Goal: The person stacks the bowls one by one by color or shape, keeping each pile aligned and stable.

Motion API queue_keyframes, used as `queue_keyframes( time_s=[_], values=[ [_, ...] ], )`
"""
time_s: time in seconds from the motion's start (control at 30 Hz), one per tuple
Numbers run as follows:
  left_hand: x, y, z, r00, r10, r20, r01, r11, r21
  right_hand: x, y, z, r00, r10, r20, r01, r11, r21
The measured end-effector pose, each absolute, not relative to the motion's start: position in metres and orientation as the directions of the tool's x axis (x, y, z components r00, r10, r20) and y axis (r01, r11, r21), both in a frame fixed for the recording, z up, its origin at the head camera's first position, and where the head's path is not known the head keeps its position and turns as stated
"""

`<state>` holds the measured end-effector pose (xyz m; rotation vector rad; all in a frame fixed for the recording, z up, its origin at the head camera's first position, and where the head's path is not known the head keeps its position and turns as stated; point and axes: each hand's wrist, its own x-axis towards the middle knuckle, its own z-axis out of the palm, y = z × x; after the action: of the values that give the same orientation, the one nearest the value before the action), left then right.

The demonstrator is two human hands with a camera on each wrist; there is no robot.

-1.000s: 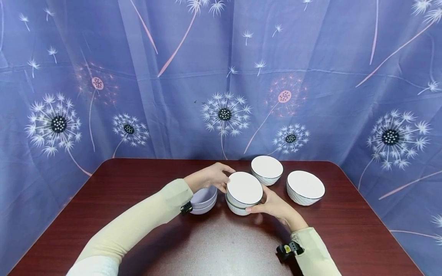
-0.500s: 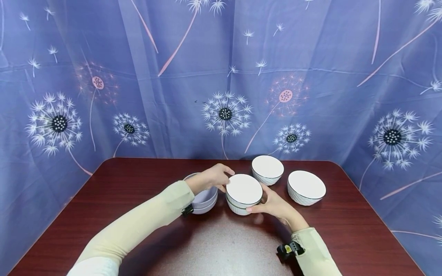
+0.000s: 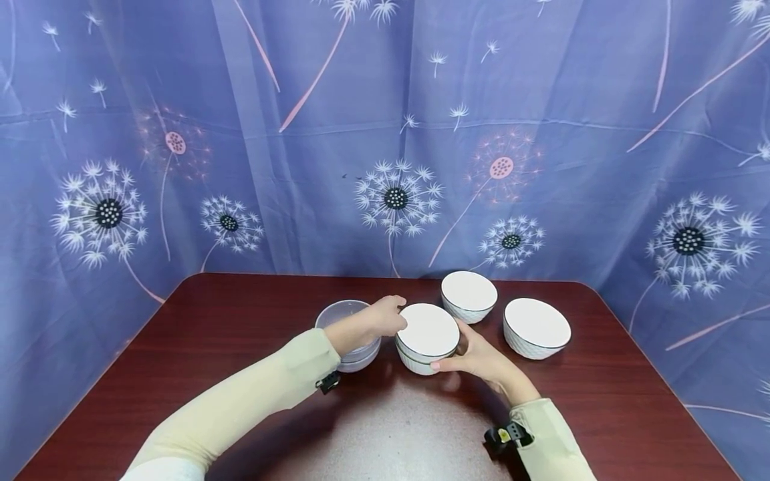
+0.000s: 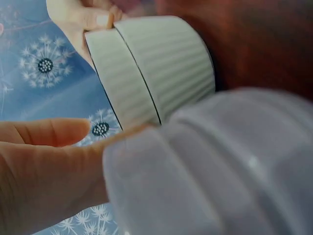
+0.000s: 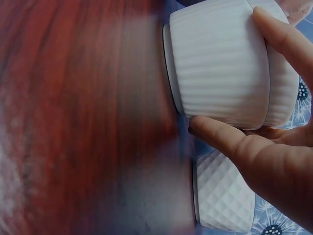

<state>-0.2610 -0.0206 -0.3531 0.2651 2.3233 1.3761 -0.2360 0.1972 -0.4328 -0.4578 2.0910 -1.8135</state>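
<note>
Two white ribbed bowls with dark rims are nested on the table, the upper bowl (image 3: 428,329) sitting inside the lower bowl (image 3: 415,364). My right hand (image 3: 481,361) grips them from the right, thumb at the front and fingers round the far side. In the right wrist view its fingers (image 5: 220,134) lie along the ribbed wall. My left hand (image 3: 381,319) is at the left of the upper bowl's rim, thumb raised and fingers fairly straight. Under that wrist stands a stack of grey bowls (image 3: 357,361), partly hidden by the hand; they fill the front of the left wrist view.
Behind and to the right stand two more white bowls with a diamond pattern, a back bowl (image 3: 469,294) and a right bowl (image 3: 537,327). The dark red wooden table (image 3: 240,300) ends at a blue dandelion-print curtain (image 3: 313,200).
The upper white bowl has settled down into the lower one. My left hand has loosened from its rim and shifted slightly. The right hand keeps its grip.
</note>
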Motion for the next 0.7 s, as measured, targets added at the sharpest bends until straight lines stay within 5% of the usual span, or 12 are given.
queue_keyframes(
  time_s=[0.7],
  values=[
    [-0.219,-0.009,-0.394,-0.970,0.237,-0.059,0.029,0.349,0.937,-0.233,0.203,-0.425,-0.901,-0.434,-0.005,-0.062,0.140,-0.988]
  ],
)
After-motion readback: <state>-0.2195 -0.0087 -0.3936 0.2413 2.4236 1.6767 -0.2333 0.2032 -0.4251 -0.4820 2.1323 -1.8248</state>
